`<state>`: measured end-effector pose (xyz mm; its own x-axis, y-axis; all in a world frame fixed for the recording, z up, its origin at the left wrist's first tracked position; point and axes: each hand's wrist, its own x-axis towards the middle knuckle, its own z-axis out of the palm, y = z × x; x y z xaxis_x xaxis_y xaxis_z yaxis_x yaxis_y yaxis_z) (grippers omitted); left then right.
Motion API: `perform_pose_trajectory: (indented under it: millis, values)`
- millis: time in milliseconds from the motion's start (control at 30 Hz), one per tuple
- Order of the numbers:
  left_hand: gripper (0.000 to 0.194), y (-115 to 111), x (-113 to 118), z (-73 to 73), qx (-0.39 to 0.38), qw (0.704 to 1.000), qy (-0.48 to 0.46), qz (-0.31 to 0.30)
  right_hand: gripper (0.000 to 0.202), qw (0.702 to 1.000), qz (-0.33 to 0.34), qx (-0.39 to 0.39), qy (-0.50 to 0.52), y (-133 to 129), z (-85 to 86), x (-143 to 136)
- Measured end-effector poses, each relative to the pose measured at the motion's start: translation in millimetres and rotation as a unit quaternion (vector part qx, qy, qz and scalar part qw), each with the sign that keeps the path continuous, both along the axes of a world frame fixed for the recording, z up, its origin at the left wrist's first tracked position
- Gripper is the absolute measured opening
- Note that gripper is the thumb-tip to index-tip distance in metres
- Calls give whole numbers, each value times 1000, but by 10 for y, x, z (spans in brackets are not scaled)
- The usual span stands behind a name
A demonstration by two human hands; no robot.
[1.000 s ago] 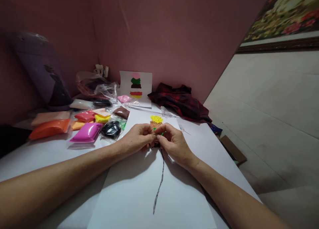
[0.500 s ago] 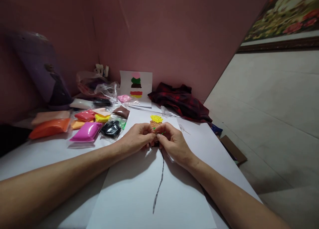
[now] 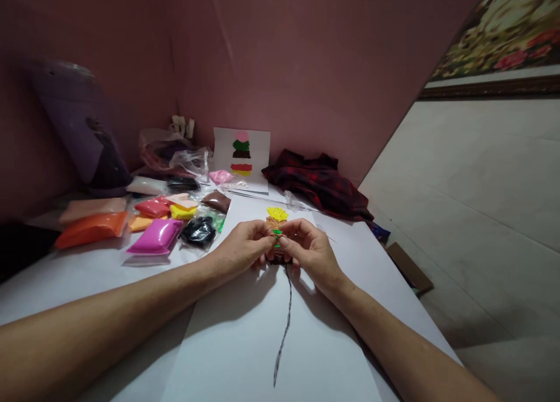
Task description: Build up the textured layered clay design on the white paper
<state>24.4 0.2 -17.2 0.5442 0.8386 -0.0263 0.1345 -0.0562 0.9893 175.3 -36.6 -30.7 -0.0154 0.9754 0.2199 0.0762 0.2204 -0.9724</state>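
My left hand (image 3: 245, 245) and my right hand (image 3: 312, 250) meet over a white paper sheet (image 3: 245, 343), thumbs and fingers pinched. A thin green clay strand (image 3: 277, 245) runs between my fingertips, low over a clay picture. This picture has a yellow fringed top (image 3: 277, 214), a brown textured body (image 3: 273, 222), and dark brown at its base, partly hidden by my fingers. Another green strip (image 3: 277, 231) shows just above the strand. From the base, a dark twisted line (image 3: 286, 326) trails down the sheet towards me.
Bagged clay lies to the left, including magenta (image 3: 154, 237), orange (image 3: 91, 230) and black (image 3: 198, 231) packs. A card with coloured bands (image 3: 258, 142) leans on the back wall. Beside it is a dark red plaid cloth (image 3: 319, 180). A purple container (image 3: 79, 122) stands far left.
My hands have parted slightly and lowered onto the clay picture with the green strand. More green now shows between my fingertips. The whole view has shifted a little.
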Motion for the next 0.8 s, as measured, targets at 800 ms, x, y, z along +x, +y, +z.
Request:
perform_pose_trajectory:
  millis: [800]
  values:
    - [14, -3, -11, 13, -7, 1000, -2, -9, 16, 999, -21, -23, 22, -12, 34, -27]
